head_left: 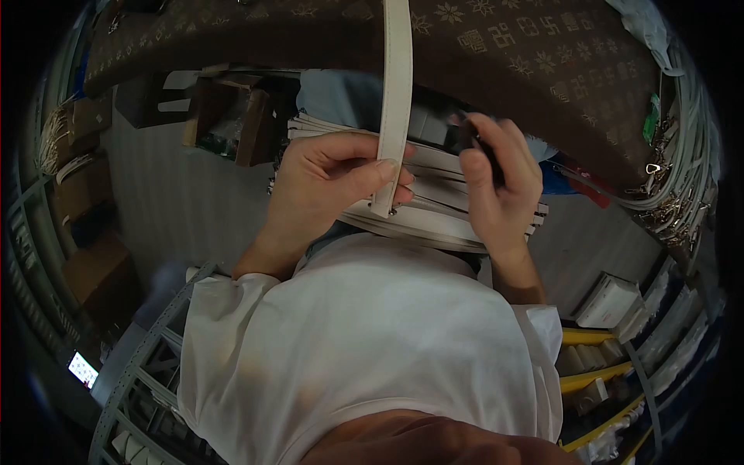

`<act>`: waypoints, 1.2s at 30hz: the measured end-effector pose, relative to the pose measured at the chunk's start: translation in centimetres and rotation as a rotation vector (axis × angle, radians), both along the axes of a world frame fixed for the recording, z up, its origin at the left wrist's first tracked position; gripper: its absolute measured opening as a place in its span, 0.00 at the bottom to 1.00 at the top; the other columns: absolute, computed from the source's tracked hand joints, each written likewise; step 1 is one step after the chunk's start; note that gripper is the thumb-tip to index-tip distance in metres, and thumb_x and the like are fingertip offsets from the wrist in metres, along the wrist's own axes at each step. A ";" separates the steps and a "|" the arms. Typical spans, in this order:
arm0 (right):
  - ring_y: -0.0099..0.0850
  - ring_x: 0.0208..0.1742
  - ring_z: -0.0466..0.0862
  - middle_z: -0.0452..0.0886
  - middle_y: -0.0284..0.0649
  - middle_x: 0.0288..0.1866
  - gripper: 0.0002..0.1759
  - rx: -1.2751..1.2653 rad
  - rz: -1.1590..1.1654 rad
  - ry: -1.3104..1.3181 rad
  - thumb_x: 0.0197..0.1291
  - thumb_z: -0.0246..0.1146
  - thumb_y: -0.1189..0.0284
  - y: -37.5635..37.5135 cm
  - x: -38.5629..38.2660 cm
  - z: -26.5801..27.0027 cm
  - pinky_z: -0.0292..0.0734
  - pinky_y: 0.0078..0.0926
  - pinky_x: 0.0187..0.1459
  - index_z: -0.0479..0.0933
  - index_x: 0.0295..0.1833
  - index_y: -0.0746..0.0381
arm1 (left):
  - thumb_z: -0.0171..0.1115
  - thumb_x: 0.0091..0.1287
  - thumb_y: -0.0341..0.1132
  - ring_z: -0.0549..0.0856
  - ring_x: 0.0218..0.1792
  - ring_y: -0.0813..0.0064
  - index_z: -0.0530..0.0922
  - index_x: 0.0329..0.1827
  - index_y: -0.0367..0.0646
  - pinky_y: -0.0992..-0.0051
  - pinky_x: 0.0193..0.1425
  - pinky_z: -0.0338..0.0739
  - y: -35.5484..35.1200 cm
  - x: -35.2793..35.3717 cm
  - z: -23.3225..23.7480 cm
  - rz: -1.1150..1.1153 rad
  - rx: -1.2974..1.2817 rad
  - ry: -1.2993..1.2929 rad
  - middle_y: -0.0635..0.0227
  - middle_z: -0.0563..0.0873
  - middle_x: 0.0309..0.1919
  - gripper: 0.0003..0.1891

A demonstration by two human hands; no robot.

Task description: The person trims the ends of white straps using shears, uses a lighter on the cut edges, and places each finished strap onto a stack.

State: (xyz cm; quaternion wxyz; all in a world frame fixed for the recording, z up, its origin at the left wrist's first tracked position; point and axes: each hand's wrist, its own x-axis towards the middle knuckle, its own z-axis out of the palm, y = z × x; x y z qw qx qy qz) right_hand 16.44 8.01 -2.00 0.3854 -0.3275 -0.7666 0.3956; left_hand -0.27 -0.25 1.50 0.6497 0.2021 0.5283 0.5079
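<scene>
My left hand (322, 174) pinches a long cream strap (396, 85) near its lower end, thumb on top and fingers behind. The strap runs up over the edge of the brown patterned cloth. Small metal bits show at its lower tip. To the right, my right hand (504, 186) is closed round a small dark tool (467, 136), held apart from the strap; its exact kind is blurred and partly covered by the fingers. Across my lap lies a stack of similar cream straps (442, 221), partly hidden behind both hands.
A table with brown patterned cloth (310, 35) spans the far side. Many pale straps with metal clasps (674, 221) hang at right. An open cardboard box (256, 128) stands at left. Metal shelving (143, 376) and a yellow-edged rack (589, 380) are close behind me.
</scene>
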 end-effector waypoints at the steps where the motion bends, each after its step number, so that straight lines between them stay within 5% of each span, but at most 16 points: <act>1: 0.23 0.21 0.68 0.70 0.35 0.23 0.15 -0.201 -0.067 0.126 0.47 0.66 0.72 0.0 -0.2 -0.1 0.63 0.18 0.22 0.76 0.40 0.67 | 0.56 0.59 0.24 0.83 0.31 0.71 0.76 0.42 0.29 0.77 0.37 0.80 0.0 0.1 0.0 0.007 -0.011 -0.001 0.58 0.82 0.31 0.09; 8: 0.18 0.26 0.68 0.73 0.33 0.28 0.14 -0.486 0.174 0.143 0.50 0.63 0.76 -0.6 -2.4 0.2 0.64 0.13 0.28 0.73 0.43 0.70 | 0.56 0.59 0.24 0.83 0.34 0.71 0.76 0.42 0.29 0.77 0.39 0.79 0.1 0.3 -0.3 -0.020 0.020 0.001 0.59 0.82 0.34 0.09; 11: 0.18 0.27 0.70 0.73 0.34 0.27 0.14 -0.311 0.101 0.082 0.48 0.64 0.77 1.3 -2.3 0.6 0.65 0.14 0.29 0.73 0.42 0.69 | 0.54 0.61 0.25 0.82 0.35 0.72 0.76 0.45 0.29 0.76 0.42 0.78 0.2 -0.1 -0.8 -0.104 0.081 0.077 0.59 0.82 0.35 0.11; 14: 0.21 0.26 0.72 0.73 0.36 0.27 0.14 -0.011 -0.091 0.057 0.48 0.64 0.75 3.9 -1.8 0.9 0.67 0.17 0.27 0.74 0.42 0.68 | 0.49 0.64 0.26 0.82 0.35 0.70 0.71 0.52 0.30 0.75 0.43 0.77 0.4 -0.4 -1.5 -0.024 0.131 -0.113 0.57 0.81 0.38 0.14; 16: 0.33 0.25 0.77 0.73 0.41 0.28 0.16 0.285 -0.348 -0.132 0.46 0.65 0.74 6.3 -1.6 1.6 0.71 0.25 0.25 0.74 0.42 0.65 | 0.50 0.64 0.27 0.82 0.35 0.69 0.71 0.52 0.30 0.75 0.43 0.77 0.8 -0.6 -2.4 -0.038 0.187 -0.182 0.57 0.81 0.38 0.15; 23: 0.39 0.39 0.77 0.76 0.46 0.38 0.15 0.731 -0.567 -0.492 0.52 0.62 0.66 12.5 3.3 1.8 0.73 0.32 0.39 0.77 0.44 0.63 | 0.52 0.64 0.29 0.82 0.36 0.68 0.72 0.50 0.30 0.72 0.40 0.78 2.8 -0.8 -4.0 -0.022 0.154 -0.453 0.55 0.80 0.38 0.15; 25: 0.42 0.41 0.77 0.76 0.48 0.40 0.15 0.648 -0.741 -0.570 0.53 0.61 0.63 14.1 6.9 2.7 0.73 0.34 0.41 0.78 0.44 0.61 | 0.53 0.63 0.30 0.82 0.36 0.68 0.72 0.50 0.31 0.72 0.40 0.78 3.0 -1.0 -4.5 -0.014 0.143 -0.483 0.55 0.80 0.38 0.14; 28: 0.45 0.39 0.78 0.77 0.51 0.37 0.16 0.565 -0.954 -1.037 0.56 0.56 0.59 16.7 12.8 1.4 0.74 0.40 0.38 0.78 0.37 0.60 | 0.56 0.61 0.31 0.83 0.36 0.67 0.73 0.49 0.34 0.72 0.41 0.78 2.7 -1.5 -5.6 -0.016 0.129 -0.523 0.55 0.81 0.38 0.14; 34: 0.45 0.36 0.78 0.77 0.52 0.37 0.20 0.387 -0.781 -1.294 0.60 0.51 0.57 17.7 14.6 1.5 0.74 0.39 0.37 0.76 0.40 0.63 | 0.60 0.58 0.30 0.83 0.36 0.67 0.74 0.46 0.37 0.72 0.41 0.79 2.3 -1.6 -6.2 -0.046 0.110 -0.650 0.55 0.81 0.37 0.14; 36: 0.40 0.33 0.78 0.77 0.49 0.36 0.19 0.389 -0.771 -1.035 0.61 0.50 0.59 15.6 13.0 2.8 0.74 0.34 0.34 0.76 0.39 0.65 | 0.61 0.57 0.29 0.83 0.37 0.68 0.74 0.43 0.39 0.74 0.39 0.79 2.2 -1.4 -6.0 -0.031 0.083 -0.608 0.56 0.82 0.36 0.12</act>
